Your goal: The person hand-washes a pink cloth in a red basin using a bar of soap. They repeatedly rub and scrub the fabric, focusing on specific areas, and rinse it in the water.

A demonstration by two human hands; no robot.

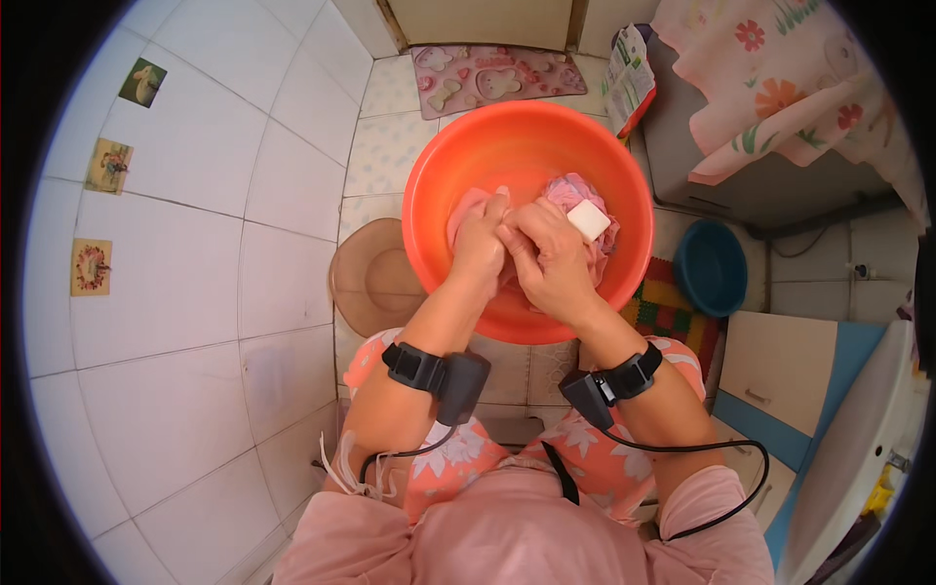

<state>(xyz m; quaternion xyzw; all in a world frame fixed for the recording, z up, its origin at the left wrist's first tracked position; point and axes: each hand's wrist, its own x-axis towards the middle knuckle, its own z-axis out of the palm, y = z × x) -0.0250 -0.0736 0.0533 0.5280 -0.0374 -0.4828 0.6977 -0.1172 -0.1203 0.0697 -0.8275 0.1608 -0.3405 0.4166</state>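
Observation:
A large orange basin (pixel 444 156) stands on the floor in front of me, with both my hands inside its rim. My left hand (pixel 480 239) is closed around a pink cloth (pixel 466 210), part of which shows on its left side. Right beside it, my right hand (pixel 548 249) is bent, its fingers curled against the left hand and the same pink fabric; the fingertips are partly hidden. On a bunched pink patterned cloth (pixel 568 187) at the basin's right lies a white bar of soap (pixel 588 221), just beyond my right knuckles.
To the basin's left lies a brown round lid-like thing (pixel 375 278). A teal basin (pixel 711 268) rests at the right by coloured foam mats (pixel 658 302). A pink doormat (pixel 497 80) lies before the door. A cabinet (pixel 780 370) stands near right, a cloth-covered grey appliance (pixel 741 185) far right.

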